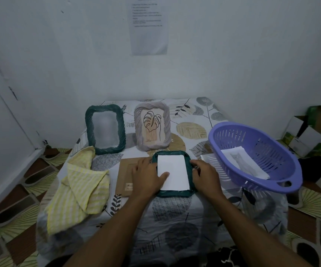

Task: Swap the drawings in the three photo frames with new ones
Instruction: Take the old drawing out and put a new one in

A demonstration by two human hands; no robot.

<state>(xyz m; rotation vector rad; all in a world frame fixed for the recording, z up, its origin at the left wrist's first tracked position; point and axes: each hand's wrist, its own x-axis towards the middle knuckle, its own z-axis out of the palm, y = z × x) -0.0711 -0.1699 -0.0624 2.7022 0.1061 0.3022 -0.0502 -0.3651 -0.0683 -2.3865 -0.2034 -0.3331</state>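
A dark green frame (175,194) lies face down at the table's middle with a white sheet (175,170) in its opening. My left hand (146,178) rests on the frame's left edge, thumb pressing the sheet. My right hand (206,176) grips the frame's right edge. A brown backing board (125,176) lies flat to the left, partly under my left hand. Behind stand a second green frame (105,129) with a blurred picture and a beige frame (152,126) holding a leaf drawing. A purple basket (256,157) on the right holds drawings (244,162).
A yellow striped cloth (78,189) lies crumpled at the table's left. The table wears a leaf-patterned cover (175,218) and stands against a white wall. Cardboard boxes (310,132) sit on the floor at the far right. A printed sheet (148,26) hangs on the wall.
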